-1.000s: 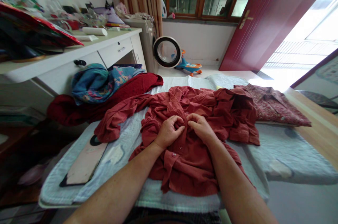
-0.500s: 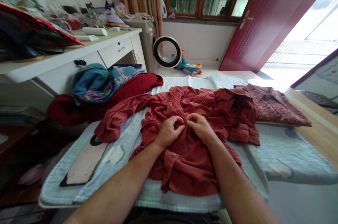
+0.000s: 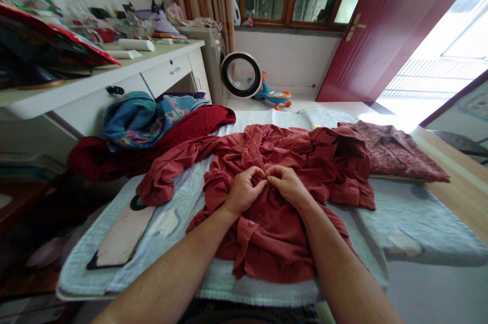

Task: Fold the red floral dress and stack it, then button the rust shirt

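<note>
A rust-red button-up shirt lies spread and wrinkled on a pale blue quilted cloth. Its sleeves reach out to both sides. At the middle of the front placket, my left hand pinches the fabric between thumb and fingers. Close against it, fingertips nearly touching, my right hand pinches the placket too. Whatever small part sits between the fingertips is hidden. Below the hands, buttons show on the placket and on a tab or cuff.
A folded floral shirt lies to the right. To the left are a dark red garment, blue patterned clothes and a beige panel with dark ends. Beyond stand a cluttered white desk and a washer with its round door open.
My right hand has shifted slightly left, bringing its fingertips up to those of my left hand at the placket. The left hand and the shirt stay almost where they were.
</note>
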Available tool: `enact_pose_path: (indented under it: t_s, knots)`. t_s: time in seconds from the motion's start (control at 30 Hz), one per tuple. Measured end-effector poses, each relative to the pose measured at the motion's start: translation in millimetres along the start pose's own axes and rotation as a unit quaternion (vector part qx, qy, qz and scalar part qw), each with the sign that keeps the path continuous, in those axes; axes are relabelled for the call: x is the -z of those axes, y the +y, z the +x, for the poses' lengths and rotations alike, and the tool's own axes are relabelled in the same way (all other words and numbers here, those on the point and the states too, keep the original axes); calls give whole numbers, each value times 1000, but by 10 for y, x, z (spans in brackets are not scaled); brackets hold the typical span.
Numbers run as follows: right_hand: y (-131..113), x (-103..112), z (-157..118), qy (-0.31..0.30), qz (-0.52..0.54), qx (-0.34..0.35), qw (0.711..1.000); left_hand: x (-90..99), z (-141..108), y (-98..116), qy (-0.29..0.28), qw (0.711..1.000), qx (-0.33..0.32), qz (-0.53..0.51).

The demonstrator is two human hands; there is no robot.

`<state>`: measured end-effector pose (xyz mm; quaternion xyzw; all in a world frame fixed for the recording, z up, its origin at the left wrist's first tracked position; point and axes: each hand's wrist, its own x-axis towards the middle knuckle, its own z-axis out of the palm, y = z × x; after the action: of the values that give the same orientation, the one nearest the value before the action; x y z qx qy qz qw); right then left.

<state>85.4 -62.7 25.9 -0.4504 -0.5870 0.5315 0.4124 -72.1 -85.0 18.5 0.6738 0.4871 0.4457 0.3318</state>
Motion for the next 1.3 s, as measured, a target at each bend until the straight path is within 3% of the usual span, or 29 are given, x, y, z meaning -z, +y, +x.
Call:
enact_pose_path:
  t_s: [0.13,0.63,1.3]
  knots:
    - [-7,13,-2,-4,7,1,1000,-1,6,-17,15,1000,20,-13]
    - [72,-11,6,20,-30,30,999,45,13,19,-8,994,-47,99]
    - [78,-35,18,34,-44,41,998,8,1,28,-31,995,-40,90]
